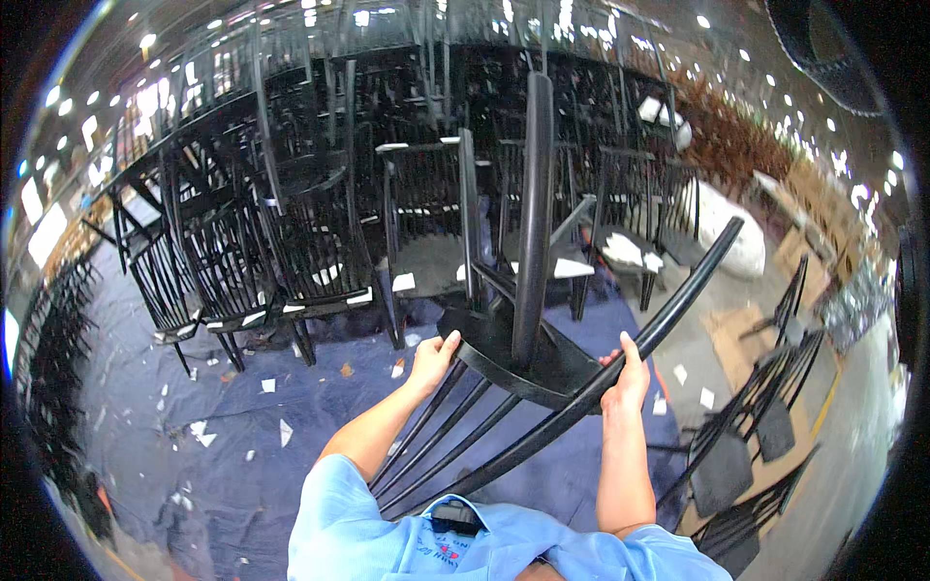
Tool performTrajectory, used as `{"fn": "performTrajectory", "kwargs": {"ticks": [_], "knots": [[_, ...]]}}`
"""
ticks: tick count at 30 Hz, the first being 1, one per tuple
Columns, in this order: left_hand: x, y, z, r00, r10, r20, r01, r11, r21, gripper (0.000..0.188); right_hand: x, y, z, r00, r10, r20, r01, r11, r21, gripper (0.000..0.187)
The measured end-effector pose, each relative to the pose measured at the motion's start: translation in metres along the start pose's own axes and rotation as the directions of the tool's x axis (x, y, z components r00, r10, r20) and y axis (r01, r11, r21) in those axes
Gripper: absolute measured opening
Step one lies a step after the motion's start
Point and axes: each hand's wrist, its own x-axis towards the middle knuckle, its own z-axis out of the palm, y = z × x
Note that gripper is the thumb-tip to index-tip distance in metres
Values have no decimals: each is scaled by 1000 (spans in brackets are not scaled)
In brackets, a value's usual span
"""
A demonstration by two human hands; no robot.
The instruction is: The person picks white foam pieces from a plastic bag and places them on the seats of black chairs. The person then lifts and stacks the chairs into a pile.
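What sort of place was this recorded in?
Probably a furniture factory or warehouse: rows of black chairs, a blue floor sheet strewn with white scraps, and many overhead lights.

Worn on head, fisheye-wide. Looks down past blue shirt [581,542] and forward; takes in black chair [528,334] close by, reaches out to rows of chairs [426,257] farther off.

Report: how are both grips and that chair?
Left grip on seat edge; right grip at curved post. Chair inverted, legs up. Other chairs ahead, scraps on sheet.
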Motion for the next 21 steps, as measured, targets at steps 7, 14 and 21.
{"fn": "performTrajectory", "kwargs": {"ticks": [7, 14, 21], "knots": [[101, 46, -27, 925, 150, -348, -278, 893, -353, 52, 9, -35, 169, 856, -247, 454, 283, 959, -11, 16], [189, 64, -36, 970, -114, -213, -103, 601, -792, 43, 66, -52, 290, 558, -310, 770, 421, 905, 59, 15], [256, 37, -10, 997, 45, -59, -72, 766, -638, 37, 169, -51, 371, 301, -257, 918, 487, 869, 84, 13]]}}
